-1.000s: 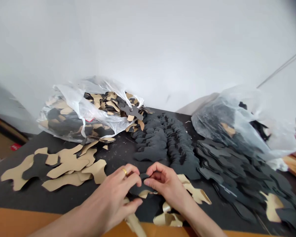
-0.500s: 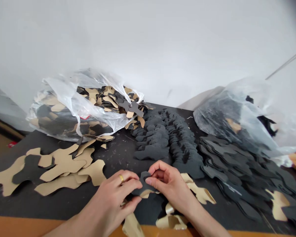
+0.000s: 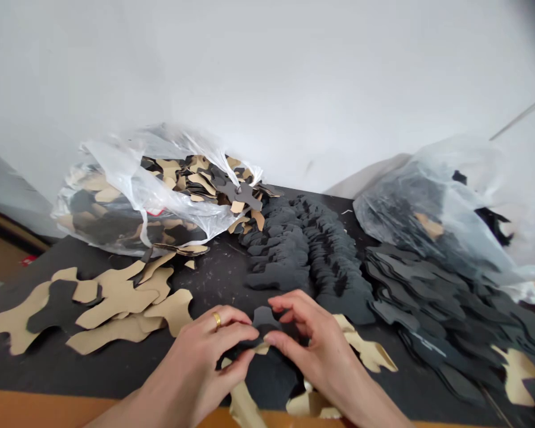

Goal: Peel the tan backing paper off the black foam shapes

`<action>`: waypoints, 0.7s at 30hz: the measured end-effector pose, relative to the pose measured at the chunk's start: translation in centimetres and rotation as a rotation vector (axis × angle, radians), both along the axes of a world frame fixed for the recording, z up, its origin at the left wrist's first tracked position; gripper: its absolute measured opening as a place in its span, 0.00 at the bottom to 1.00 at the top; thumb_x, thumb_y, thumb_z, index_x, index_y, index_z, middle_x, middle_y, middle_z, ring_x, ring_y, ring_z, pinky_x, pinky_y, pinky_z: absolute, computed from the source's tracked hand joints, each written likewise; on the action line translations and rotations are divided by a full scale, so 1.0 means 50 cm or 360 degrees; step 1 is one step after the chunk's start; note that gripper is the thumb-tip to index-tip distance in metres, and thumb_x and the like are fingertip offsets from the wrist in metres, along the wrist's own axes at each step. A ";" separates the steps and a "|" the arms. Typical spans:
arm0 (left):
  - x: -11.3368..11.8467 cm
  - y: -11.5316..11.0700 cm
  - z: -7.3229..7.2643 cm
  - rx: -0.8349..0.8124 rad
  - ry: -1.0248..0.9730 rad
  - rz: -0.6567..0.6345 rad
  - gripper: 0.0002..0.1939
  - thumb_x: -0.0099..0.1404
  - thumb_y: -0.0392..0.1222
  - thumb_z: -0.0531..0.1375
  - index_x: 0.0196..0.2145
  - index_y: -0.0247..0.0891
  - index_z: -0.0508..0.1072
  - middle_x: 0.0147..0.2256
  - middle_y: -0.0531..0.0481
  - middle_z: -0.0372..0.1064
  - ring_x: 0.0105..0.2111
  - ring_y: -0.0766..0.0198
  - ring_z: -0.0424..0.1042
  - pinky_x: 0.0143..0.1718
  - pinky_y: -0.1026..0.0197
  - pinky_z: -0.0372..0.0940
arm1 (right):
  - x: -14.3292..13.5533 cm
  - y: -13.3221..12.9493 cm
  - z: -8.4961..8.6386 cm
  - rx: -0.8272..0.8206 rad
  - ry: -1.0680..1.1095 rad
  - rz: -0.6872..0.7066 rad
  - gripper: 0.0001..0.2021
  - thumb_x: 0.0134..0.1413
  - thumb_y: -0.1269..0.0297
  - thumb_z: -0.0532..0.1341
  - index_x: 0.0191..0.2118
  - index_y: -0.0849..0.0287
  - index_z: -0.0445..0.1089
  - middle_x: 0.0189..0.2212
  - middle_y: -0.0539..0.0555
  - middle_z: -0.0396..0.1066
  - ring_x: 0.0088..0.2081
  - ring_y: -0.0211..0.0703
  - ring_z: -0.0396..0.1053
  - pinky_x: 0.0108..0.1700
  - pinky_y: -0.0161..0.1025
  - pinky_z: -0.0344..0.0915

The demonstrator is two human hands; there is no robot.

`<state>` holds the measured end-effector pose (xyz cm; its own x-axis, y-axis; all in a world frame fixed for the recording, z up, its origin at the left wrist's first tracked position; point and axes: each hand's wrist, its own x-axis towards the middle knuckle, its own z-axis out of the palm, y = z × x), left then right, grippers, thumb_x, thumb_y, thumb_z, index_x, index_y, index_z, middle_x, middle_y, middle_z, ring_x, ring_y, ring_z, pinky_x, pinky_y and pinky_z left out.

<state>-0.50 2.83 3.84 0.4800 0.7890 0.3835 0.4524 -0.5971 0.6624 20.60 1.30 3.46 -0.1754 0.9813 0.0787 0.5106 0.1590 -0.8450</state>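
A small dark grey piece of flexible sheet (image 3: 264, 316) with a wavy outline is between my hands near the front edge. My left hand (image 3: 220, 336), with a gold ring, has its fingers and thumb closed on the left side of the piece. A bit of tan sheet (image 3: 262, 349) shows under its lower edge. My right hand (image 3: 310, 339) is curved around the right side, thumb and fingers apart, the thumb tip near or touching the piece. Below the hands lie a larger black piece (image 3: 274, 377) and curled tan scraps (image 3: 245, 404).
Two rows of stacked black pieces (image 3: 279, 276) stand beyond my hands. Tan pieces (image 3: 116, 300) overlap on the left, dark grey ones (image 3: 428, 309) on the right. A plastic bag of mixed pieces (image 3: 129, 202) stands back left, another bag (image 3: 428, 196) back right, before a white wall (image 3: 294, 77).
My right thumb and fingers have spread from a pinch at the dark grey piece. Less of the tan sheet beneath it shows. The view has shifted slightly.
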 end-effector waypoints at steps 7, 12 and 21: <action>-0.011 -0.004 -0.017 0.0073 0.0100 -0.0050 0.13 0.62 0.30 0.57 0.39 0.43 0.77 0.37 0.50 0.75 0.35 0.62 0.74 0.37 0.62 0.68 | 0.010 -0.022 0.017 0.0222 -0.0286 0.0261 0.11 0.56 0.74 0.64 0.44 0.54 0.70 0.43 0.53 0.69 0.41 0.41 0.72 0.43 0.36 0.70; -0.013 -0.008 -0.039 0.0034 0.0206 -0.0043 0.16 0.63 0.30 0.57 0.44 0.44 0.76 0.38 0.49 0.74 0.37 0.59 0.72 0.38 0.59 0.69 | 0.005 -0.034 -0.005 0.0360 -0.0390 0.0263 0.15 0.56 0.75 0.61 0.47 0.54 0.72 0.43 0.56 0.71 0.41 0.43 0.74 0.42 0.37 0.73; -0.010 -0.009 -0.042 0.0061 0.0333 -0.0066 0.19 0.60 0.27 0.54 0.46 0.42 0.75 0.38 0.47 0.72 0.37 0.58 0.72 0.36 0.58 0.70 | 0.001 -0.035 -0.018 0.0685 -0.0523 0.0238 0.14 0.56 0.75 0.59 0.47 0.61 0.74 0.39 0.60 0.73 0.38 0.47 0.74 0.38 0.42 0.76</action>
